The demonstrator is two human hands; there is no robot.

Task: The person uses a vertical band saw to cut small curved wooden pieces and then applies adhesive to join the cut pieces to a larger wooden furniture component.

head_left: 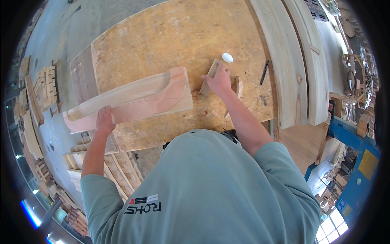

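A pinkish curved template (142,106) lies on a pale wooden board (126,90) at the left of the workbench. Its near-left part is under my left hand (105,120), whose fingers rest stretched out on its surface. My right hand (219,80) grips a small rectangular wood block (210,75), thumb on the left side and fingers over the right; part of the block is hidden beneath it. Just beyond that hand is a white rounded piece (227,57). A small curved wood offcut (239,87) lies beside my right wrist.
A black pen (265,72) lies on the worn workbench (162,40) to the right. Long thick planks (284,61) run along the bench's right side. Stacked slatted wood (118,171) stands below at the left. A blue metal machine frame (353,150) stands at the right.
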